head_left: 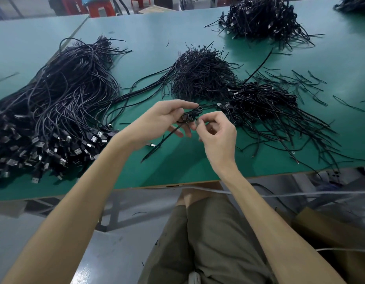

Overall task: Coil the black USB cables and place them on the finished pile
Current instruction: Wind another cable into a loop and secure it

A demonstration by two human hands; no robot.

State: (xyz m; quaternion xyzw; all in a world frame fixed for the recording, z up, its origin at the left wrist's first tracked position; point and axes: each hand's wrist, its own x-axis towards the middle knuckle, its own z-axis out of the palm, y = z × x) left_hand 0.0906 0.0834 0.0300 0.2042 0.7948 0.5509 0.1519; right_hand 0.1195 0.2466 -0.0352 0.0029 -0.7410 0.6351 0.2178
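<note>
My left hand (159,121) grips a small coil of black USB cable (190,115) above the green table (148,46). The cable's loose tail (157,146) hangs down toward the table under my left palm. My right hand (215,132) is pinched at the coil's right side, fingertips closed on the cable or on a thin tie; I cannot tell which. A large heap of uncoiled USB cables (60,103) with plugs toward me lies at the left. A pile of coiled cables (261,101) lies just right of my hands.
A mound of short black ties (200,74) sits behind my hands. Loose ties (296,78) are scattered to its right. Another cable pile (261,17) lies at the far right. The table's front edge (177,184) runs above my lap. Red stools (99,7) stand beyond.
</note>
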